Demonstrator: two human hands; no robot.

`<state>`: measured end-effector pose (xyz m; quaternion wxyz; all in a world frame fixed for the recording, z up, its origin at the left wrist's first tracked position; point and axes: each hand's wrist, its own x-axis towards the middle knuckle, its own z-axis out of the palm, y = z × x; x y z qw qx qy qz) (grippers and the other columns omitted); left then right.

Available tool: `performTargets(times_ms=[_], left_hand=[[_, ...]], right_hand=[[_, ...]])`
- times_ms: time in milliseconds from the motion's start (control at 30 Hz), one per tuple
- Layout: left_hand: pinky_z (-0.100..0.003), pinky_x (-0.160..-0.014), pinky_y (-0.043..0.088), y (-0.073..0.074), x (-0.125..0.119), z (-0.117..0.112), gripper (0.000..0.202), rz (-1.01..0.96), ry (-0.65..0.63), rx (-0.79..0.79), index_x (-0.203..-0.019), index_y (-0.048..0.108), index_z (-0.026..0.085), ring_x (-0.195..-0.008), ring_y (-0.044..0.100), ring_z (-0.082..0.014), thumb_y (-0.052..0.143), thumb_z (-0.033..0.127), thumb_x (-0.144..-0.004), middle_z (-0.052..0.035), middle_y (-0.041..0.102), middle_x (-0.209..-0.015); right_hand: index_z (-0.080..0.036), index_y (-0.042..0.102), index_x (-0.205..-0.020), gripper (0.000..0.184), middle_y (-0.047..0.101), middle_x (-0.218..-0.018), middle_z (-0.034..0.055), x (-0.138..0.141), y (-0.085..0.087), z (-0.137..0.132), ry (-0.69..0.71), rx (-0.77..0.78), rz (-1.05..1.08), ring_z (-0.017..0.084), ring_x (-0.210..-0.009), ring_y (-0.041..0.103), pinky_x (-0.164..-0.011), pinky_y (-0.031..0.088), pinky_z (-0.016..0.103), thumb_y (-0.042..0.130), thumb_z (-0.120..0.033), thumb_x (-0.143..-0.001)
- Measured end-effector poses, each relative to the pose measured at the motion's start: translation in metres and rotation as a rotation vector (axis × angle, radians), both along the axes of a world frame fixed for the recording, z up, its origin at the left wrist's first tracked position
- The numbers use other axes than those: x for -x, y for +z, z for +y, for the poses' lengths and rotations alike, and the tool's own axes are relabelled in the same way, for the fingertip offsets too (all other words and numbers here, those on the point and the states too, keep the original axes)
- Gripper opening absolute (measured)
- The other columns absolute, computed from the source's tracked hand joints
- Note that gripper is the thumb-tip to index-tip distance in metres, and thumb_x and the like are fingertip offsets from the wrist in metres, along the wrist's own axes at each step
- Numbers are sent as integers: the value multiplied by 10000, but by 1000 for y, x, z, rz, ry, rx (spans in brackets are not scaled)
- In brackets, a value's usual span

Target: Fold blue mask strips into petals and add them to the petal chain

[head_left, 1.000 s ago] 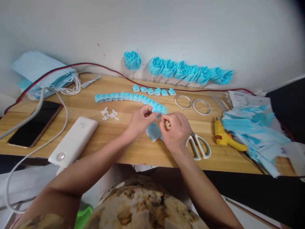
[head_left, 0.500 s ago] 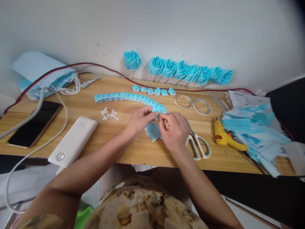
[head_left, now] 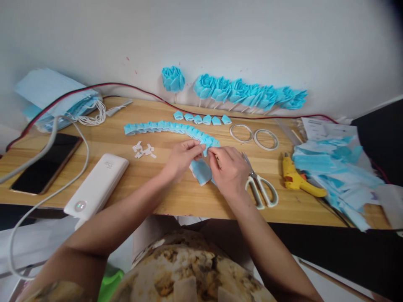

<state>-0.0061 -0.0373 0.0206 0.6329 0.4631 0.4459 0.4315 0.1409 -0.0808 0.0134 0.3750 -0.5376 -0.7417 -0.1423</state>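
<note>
Between my fingertips is a small blue fabric petal. My left hand pinches it from the left, and my right hand closes on its right side. Just beyond the fingers, a curved row of folded blue petals runs across the table to the left. Flat blue fabric pieces lie under and between the hands. White-handled scissors rest right beside my right hand. Small white strips are scattered left of my left hand.
Blue fabric flowers on sticks lean along the wall, with several loose petals before them. Two tape rings, a yellow glue gun and blue scraps lie right. A power bank, phone and cables are left.
My fingertips have shifted slightly apart, and more of the blue petal shows between them. The other things on the table have stayed in place.
</note>
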Motion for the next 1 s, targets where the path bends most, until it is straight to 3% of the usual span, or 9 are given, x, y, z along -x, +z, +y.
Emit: performTargets(times_ms=[200, 400, 567, 733, 800, 1000], left_hand=[[-262, -631, 416, 0, 0, 0, 235, 28, 11, -9, -620, 618, 180, -625, 498, -114, 706, 322, -785, 10, 564, -610], [-271, -657, 441, -3, 0, 3, 218, 5, 47, -21, -665, 631, 177, -626, 513, -112, 724, 340, -775, 5, 590, -641], [-262, -640, 441, -1, 2, 4, 242, -60, 3, -3, -685, 643, 176, -614, 520, -109, 747, 386, -741, 4, 602, -627], [-254, -620, 422, 4, 2, 2, 249, -29, -85, -24, -646, 626, 179, -595, 493, -103, 738, 378, -744, 11, 582, -605], [-253, -614, 419, 4, 1, 1, 248, 2, -103, -35, -641, 622, 181, -586, 484, -102, 744, 374, -737, 19, 567, -595], [-264, -611, 439, -2, -1, 2, 425, 20, -144, -62, -676, 616, 174, -615, 547, -125, 666, 567, -832, -15, 607, -643]], right_hand=[[-217, 707, -903, 145, 760, -821, 35, -1, 0, -1, -2, 48, -13, 185, -756, 643, -688, 434, 324, 576, -188, -957], [-205, 721, -1019, 181, 782, -933, 66, -1, 3, -3, 48, 120, 33, 218, -852, 687, -736, 490, 341, 566, -191, -927], [-226, 685, -1060, 190, 769, -907, 40, -17, 4, 5, 5, 265, 399, 188, -795, 692, -698, 519, 326, 551, -231, -926], [-244, 621, -1246, 383, 746, -979, 36, -27, 3, 12, 281, 551, 805, 168, -853, 699, -684, 550, 297, 648, -303, -869], [-245, 631, -1243, 407, 724, -925, 14, -26, 2, 12, 337, 579, 845, 154, -820, 681, -698, 553, 296, 684, -290, -842], [-234, 654, -1232, 400, 658, -833, -24, -21, -3, 12, 282, 549, 836, 122, -752, 625, -722, 543, 294, 637, -195, -834]])
